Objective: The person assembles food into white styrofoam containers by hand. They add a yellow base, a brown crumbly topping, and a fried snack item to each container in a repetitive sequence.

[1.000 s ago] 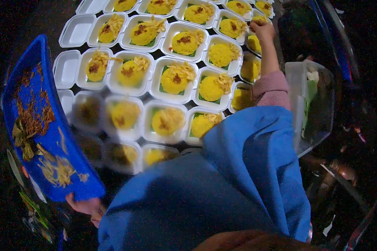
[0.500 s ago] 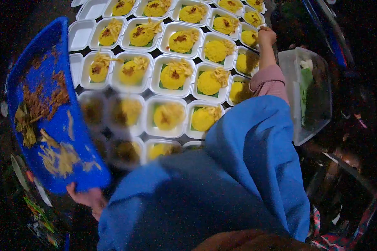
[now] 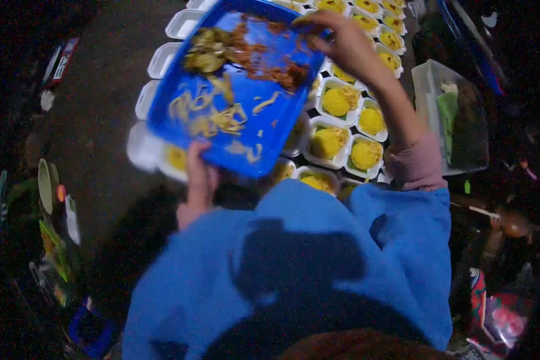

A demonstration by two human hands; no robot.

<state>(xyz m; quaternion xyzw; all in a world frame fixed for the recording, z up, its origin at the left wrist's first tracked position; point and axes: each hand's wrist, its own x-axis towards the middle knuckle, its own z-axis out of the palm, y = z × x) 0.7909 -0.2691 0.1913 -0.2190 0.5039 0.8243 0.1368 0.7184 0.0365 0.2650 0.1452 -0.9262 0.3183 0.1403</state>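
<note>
One blue rectangular tray (image 3: 273, 141), tilted, sits above rows of white foam boxes (image 3: 163, 60) with yellow rice mounds (image 3: 340, 102), carrying brown shreds (image 3: 255, 60), a greenish pile (image 3: 209, 51) and pale strips (image 3: 216, 120). Left hand (image 3: 199, 180) is closed on its near edge, a digit over the rim, the rest hidden. Right hand (image 3: 342, 45) is at the far right corner, fingers bent and slightly parted; can't tell if they pinch anything or touch the rim.
</note>
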